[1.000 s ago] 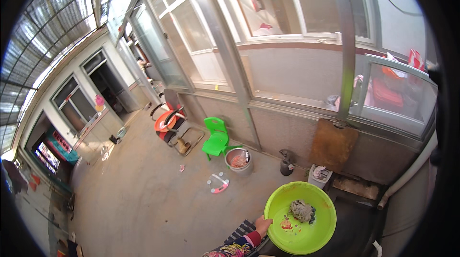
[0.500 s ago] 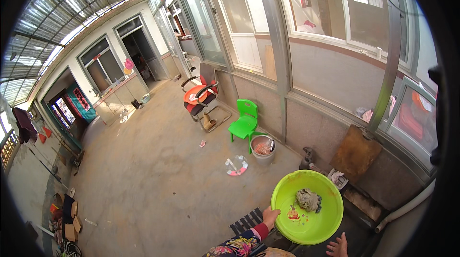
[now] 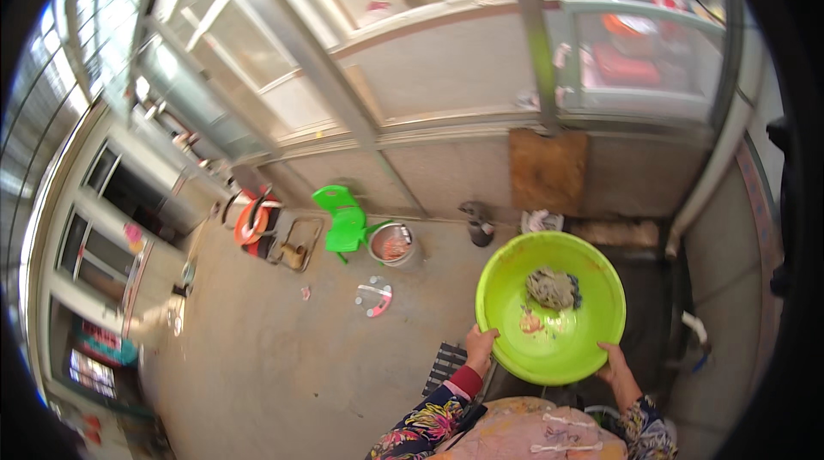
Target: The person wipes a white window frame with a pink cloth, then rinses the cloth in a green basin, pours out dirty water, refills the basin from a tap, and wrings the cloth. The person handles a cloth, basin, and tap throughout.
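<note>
A lime-green plastic basin (image 3: 562, 347) is held up in front of my body, tipped enough that its inside shows. My left hand (image 3: 481, 350) is closed on its near left rim. On the near right side, my right hand (image 3: 614, 366) grips the rim, with its fingertips over the edge. Inside lies a crumpled, wet-looking grey-green cloth (image 3: 551, 288), with a darker bluish part at its right. Next to it, a small picture is printed on the basin floor.
A green plastic chair (image 3: 345, 224) and a metal bucket (image 3: 393, 245) with reddish contents stand along the wall. A pink-edged scale (image 3: 374, 298) lies on the concrete floor. Beyond the basin a brown board (image 3: 548, 170) leans on the wall. A black slatted mat (image 3: 445, 366) is beside my left arm.
My right hand, open beside the basin before, now holds its rim. My left hand keeps its grip. The view has swung to the right, blurring the far surroundings.
</note>
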### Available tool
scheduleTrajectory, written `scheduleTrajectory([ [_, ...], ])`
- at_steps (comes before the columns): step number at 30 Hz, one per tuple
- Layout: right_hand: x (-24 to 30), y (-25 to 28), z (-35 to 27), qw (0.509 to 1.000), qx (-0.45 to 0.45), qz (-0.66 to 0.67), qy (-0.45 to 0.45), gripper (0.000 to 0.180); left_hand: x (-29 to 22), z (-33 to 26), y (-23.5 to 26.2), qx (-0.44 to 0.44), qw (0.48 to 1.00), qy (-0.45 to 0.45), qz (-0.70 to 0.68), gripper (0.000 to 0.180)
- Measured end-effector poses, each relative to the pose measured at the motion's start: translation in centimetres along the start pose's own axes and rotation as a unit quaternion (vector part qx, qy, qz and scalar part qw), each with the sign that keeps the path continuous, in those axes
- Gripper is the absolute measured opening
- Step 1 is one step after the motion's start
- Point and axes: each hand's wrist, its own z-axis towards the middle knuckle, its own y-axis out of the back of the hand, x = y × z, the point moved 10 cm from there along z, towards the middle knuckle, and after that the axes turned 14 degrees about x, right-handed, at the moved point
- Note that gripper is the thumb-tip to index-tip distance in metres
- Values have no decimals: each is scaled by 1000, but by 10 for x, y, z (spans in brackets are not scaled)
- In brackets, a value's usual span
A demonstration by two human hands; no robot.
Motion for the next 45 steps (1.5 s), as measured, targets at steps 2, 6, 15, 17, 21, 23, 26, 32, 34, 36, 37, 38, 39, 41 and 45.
scheduleTrajectory([
  [2, 4, 37, -29, 992, -108, -9, 67, 48, -7, 5, -31, 72, 997, -32, 2, 30],
  [6, 9, 71, -92, 965, -221, -9, 143, 45, 7, 7, -89, 154, 985, 39, 61, 37],
  [15, 24, 123, -147, 911, -365, 31, 192, 42, 99, 52, -225, 367, 864, 328, 102, 37],
  [17, 32, 133, -142, 921, -347, 26, 173, 48, 113, 80, -247, 350, 870, 329, 113, 35],
  [21, 59, 202, -164, 870, -438, 60, 220, 59, 125, 122, -282, 326, 865, 340, 173, 34],
  [23, 81, 265, -207, 783, -584, -52, 206, 62, 132, 140, -304, 325, 867, 305, 223, 33],
  [26, 121, 324, -283, 576, -757, -230, 207, 70, 143, 164, -326, 291, 876, 270, 272, 29],
  [32, 163, 405, -293, 585, -742, -314, 88, 60, 178, 197, -355, 281, 868, 249, 324, 26],
  [34, 160, 430, -276, 683, -698, -203, 67, 55, 188, 196, -369, 294, 875, 256, 286, 24],
  [36, 153, 441, -267, 708, -693, -116, 68, 48, 196, 193, -385, 307, 872, 256, 281, 20],
  [37, 159, 443, -265, 687, -707, -161, 44, 47, 199, 194, -392, 299, 874, 256, 286, 20],
  [38, 162, 442, -267, 659, -725, -200, 27, 45, 201, 193, -399, 299, 872, 255, 292, 20],
  [39, 165, 444, -269, 629, -740, -239, 12, 44, 203, 193, -409, 305, 870, 245, 300, 20],
  [41, 161, 449, -275, 605, -756, -250, 7, 40, 209, 194, -423, 305, 866, 252, 306, 21],
  [45, 170, 459, -296, 555, -757, -338, -65, 36, 225, 193, -451, 337, 854, 246, 311, 23],
])
